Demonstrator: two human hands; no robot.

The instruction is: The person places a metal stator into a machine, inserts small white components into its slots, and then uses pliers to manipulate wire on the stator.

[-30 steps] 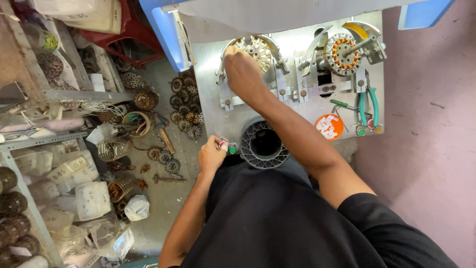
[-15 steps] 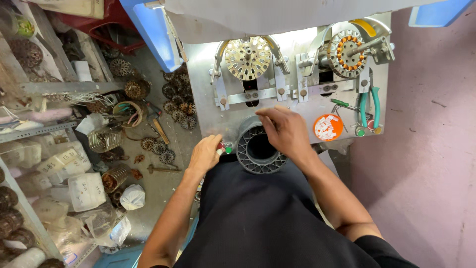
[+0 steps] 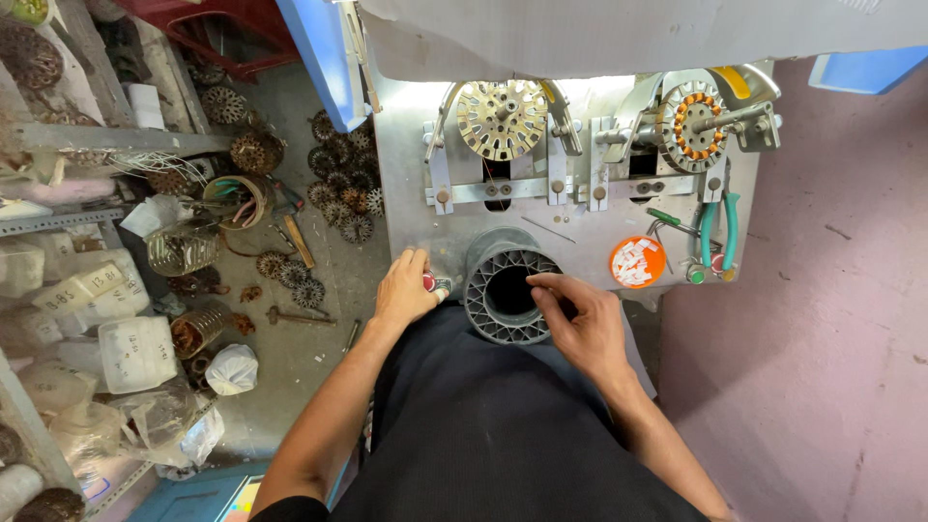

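Perforated metal disc (image 3: 502, 119) mounted at twelve o'clock, copper-wound stator (image 3: 692, 124) at one o'clock. Green-handled pliers (image 3: 717, 235) and round orange lid (image 3: 637, 262) lying at three o'clock. Loose stators (image 3: 340, 188) and a hammer (image 3: 298, 315) scattered at nine o'clock.

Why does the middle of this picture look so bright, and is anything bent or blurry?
Head view: light falls hardest on the grey metal work plate, glaring around the round slotted metal disc; the cluttered floor at left is dimmer. The wide lens bends the shelves at the edges. Left hand and right hand look sharp.
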